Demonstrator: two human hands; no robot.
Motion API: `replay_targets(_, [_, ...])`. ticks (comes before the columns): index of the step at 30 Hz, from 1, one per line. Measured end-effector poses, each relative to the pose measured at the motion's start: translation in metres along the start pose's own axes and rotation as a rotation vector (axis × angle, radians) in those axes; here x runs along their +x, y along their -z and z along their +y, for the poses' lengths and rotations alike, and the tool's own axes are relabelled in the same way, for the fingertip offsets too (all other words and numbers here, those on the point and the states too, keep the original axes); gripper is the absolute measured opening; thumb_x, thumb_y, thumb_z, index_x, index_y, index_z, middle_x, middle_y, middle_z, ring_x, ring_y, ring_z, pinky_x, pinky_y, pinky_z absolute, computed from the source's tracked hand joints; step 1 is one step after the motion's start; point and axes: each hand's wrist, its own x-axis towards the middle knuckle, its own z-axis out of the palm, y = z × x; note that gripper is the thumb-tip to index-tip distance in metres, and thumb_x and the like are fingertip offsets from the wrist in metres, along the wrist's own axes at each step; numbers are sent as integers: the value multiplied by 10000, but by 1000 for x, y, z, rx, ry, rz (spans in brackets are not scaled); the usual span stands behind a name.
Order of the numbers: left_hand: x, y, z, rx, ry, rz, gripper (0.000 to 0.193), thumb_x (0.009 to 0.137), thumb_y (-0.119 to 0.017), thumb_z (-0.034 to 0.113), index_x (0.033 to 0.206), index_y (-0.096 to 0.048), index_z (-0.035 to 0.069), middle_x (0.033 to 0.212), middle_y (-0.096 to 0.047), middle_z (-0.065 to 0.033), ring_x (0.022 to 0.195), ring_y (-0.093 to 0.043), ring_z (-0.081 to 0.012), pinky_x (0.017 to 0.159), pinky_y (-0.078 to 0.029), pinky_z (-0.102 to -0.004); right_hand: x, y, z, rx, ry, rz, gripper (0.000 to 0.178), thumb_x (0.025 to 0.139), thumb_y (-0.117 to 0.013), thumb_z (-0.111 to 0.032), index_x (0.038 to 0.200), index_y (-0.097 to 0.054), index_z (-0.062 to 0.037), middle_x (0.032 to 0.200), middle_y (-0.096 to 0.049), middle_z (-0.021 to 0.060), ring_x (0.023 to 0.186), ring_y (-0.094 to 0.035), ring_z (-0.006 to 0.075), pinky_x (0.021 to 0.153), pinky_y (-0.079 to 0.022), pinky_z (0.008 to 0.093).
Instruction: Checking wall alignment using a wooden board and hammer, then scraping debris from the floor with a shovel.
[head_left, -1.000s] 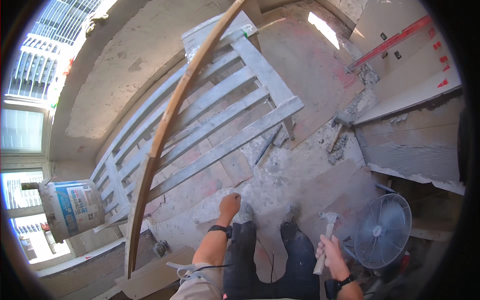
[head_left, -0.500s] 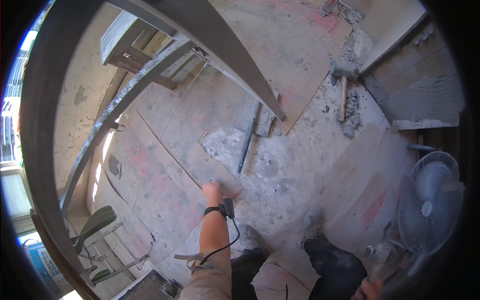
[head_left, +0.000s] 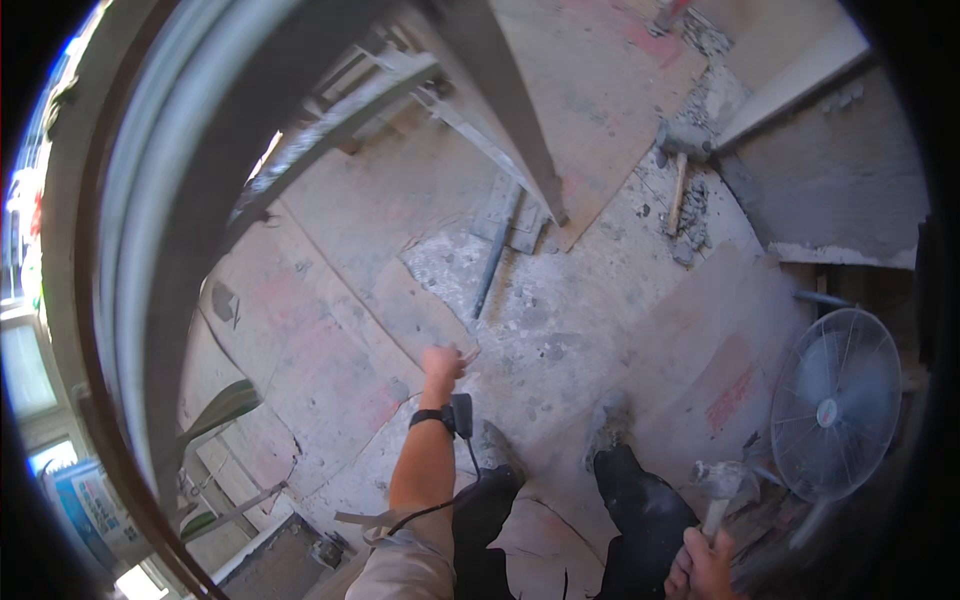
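Seen from above, down along the body to a dusty concrete floor [head_left: 560, 330] strewn with rubble and pinkish boards.

Left hand [head_left: 442, 362]: stretched forward at arm's length over the floor, fingers curled into a loose fist, a small pale sliver showing just beside the knuckles; too small to tell whether gripped or merely lying on the floor behind. Black wrist strap [head_left: 433, 417] around the forearm, with a small dark device [head_left: 461, 414] and a cable hanging from it.

Right hand [head_left: 703, 568]: low at the lower edge, near the right leg, fingers wrapped fully around the wooden handle of a hammer [head_left: 722, 487]. Hammer head up and forward of the fist, held close to the body at rest rather than raised, probably kept ready and out of the way.

Two dark shoes [head_left: 612, 420] planted apart on the floor, dark trousers below.

Further ahead: a long metal bar [head_left: 497, 250] lying flat across a small board; a second mallet-like tool [head_left: 682, 170] lying in a heap of grey debris beside a concrete slab [head_left: 840, 190]. To the right, a round floor fan [head_left: 835, 405] standing near the right leg, well apart from the left hand. Curved metal frame [head_left: 200, 230] and a slanting beam looming large across the upper left, close to the camera. Pale bucket [head_left: 80, 500] at far lower left.
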Motion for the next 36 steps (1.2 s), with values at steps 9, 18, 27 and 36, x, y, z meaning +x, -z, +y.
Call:
replay_targets(9, [-399,78,18,351,-495,379,217,829,-556,113,996,-686,64,944,-685,-184,898,-650,-388,794,-518,-450,-11,-17,7,-281,124,-285,219,907,-590,-197,929,-392,-107,631,-423,30,416,-435,150,350,-417,361])
replay_targets(18, [-668,289,18,805,-557,1239,471,733,-695,174,1174,-607,31,1014,-623,-170,900,-610,-365,793,-491,-443,-178,-77,-43,-853,526,-602,212,891,-611,-158,908,-430,-49,583,-450,38,384,-464,149,331,-417,330])
replay_targets(27, [-611,444,-74,816,-350,664,433,724,-774,332,1037,-627,71,1011,-632,-150,921,-622,-356,779,-509,-456,-278,-160,1,-771,800,-436,184,907,-597,-186,918,-445,-82,601,-430,24,391,-454,149,334,-402,322])
replay_targets(36, [-584,526,-44,789,-417,462,322,784,-738,296,953,-624,47,973,-628,-185,929,-630,-382,789,-507,-476,-331,-192,67,-700,713,-433,182,917,-592,-184,906,-438,-88,609,-424,26,399,-446,153,346,-411,337])
